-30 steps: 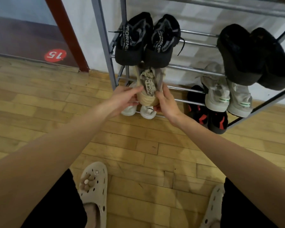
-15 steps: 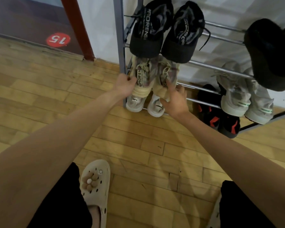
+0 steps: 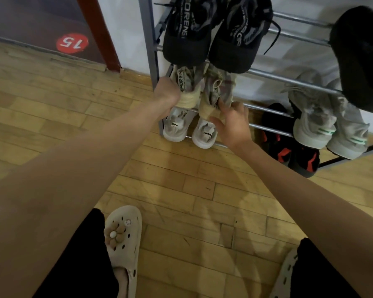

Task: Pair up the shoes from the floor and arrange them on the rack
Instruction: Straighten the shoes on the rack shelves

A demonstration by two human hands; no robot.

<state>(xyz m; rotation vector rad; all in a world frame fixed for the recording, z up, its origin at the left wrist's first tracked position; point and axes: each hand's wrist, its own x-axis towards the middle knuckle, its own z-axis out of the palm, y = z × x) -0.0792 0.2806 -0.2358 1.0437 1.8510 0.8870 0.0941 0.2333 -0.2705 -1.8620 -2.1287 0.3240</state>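
**Seating the beige pair on the rack**

I take the rack's grey corner post (image 3: 148, 43) as my landmark. Just to the right of it, on the tier below the black pair (image 3: 215, 33), sit the two beige shoes I am placing. The left beige shoe (image 3: 188, 88) lies closest to the post, the right beige shoe (image 3: 216, 94) touching it on the far side. Both run with their long axis away from me, toes toward the wall and up, heels hanging toward me over the front rail (image 3: 265, 108).

My left hand (image 3: 167, 93) is curled against the post side of the left beige shoe, gripping it near the heel; I cannot see my fingertips behind the shoe. My right hand (image 3: 230, 121) is spread, fingers loosely straight, resting on the heel and outer side of the right beige shoe without closing around it.

Each hand is nearest its own shoe, so I judge that what remains is a short push along the shoes' length, away from me, until both heels line up. The right shoe's heel looks a little lower and nearer me than the left's, so I think the right hand has more to do.

Below this tier, still beside the post, a white pair (image 3: 187, 130) rests heels outward. Further right from the post are a black-and-red pair (image 3: 289, 147) low down and a grey pair (image 3: 327, 123) above them. No loose shoes show on the wooden floor (image 3: 73, 117) in view.
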